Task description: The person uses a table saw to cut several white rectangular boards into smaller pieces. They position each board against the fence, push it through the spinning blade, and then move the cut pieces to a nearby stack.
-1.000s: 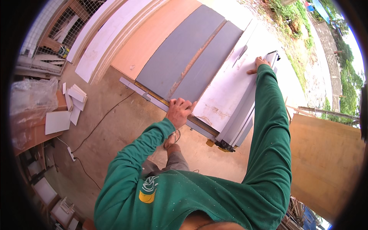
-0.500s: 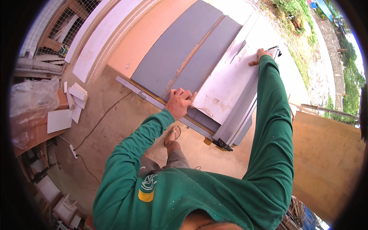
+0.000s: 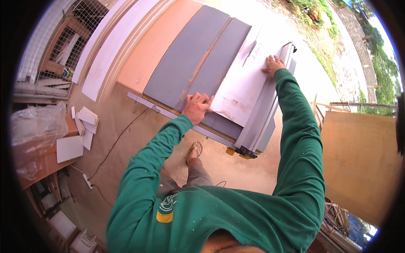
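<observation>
A white board (image 3: 233,93) lies flat on the grey top of a table saw (image 3: 185,55), alongside the long metal fence (image 3: 262,107). My left hand (image 3: 196,108) is closed at the board's near left corner, fingers curled and thumb against the edge. Farther out, my right hand (image 3: 273,64) rests on the board beside the fence, its fingers spread. A thin dark blade-like piece (image 3: 249,52) stands up from the board's far part, left of my right hand.
Long white panels (image 3: 112,48) lean at the left, beyond an orange-toned board (image 3: 145,52). Offcuts (image 3: 87,122) and plastic wrap (image 3: 38,130) lie at the left. A power cord (image 3: 120,137) crosses the floor. A large brown panel (image 3: 360,162) stands at the right.
My right hand has come back from the fence's far end and settled on the board. My left hand stays at the board's near corner. The whole view has shifted slightly.
</observation>
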{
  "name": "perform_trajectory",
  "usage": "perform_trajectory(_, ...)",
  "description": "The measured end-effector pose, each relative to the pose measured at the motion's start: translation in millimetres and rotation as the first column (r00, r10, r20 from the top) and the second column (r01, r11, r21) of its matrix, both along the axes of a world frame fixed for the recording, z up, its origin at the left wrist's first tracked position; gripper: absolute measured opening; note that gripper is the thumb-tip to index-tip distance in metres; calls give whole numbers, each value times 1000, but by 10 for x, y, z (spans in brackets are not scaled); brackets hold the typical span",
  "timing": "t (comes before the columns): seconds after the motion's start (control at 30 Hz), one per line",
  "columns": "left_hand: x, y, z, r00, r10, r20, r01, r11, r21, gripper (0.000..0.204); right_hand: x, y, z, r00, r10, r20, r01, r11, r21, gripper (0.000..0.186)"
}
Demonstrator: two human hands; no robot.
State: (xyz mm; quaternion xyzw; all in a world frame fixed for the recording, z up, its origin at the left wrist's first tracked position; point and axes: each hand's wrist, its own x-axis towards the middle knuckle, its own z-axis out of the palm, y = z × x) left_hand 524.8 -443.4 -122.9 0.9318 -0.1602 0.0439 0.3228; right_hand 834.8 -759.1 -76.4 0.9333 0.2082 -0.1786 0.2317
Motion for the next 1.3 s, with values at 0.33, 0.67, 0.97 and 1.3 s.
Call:
perform_trajectory(0.33,154,128,-32,991,-126,-37,128,990,57,30,-2576,557,347,995,54,-79,-41,986,163,117)
perform_trajectory(0.67,247,76,-67,985,-157,76,158,987,-4,24,-2768,590,287,1000,-29,8,27,975,222,99)
perform_trajectory(0.97,346,80,-123,993,-118,-30,115,989,-90,22,-2730,531,279,999,-28,15,22,948,318,95)
perform_trajectory(1.3,470,40,-97,993,-119,-21,116,986,-119,23,-2633,503,316,999,-33,22,25,948,318,87)
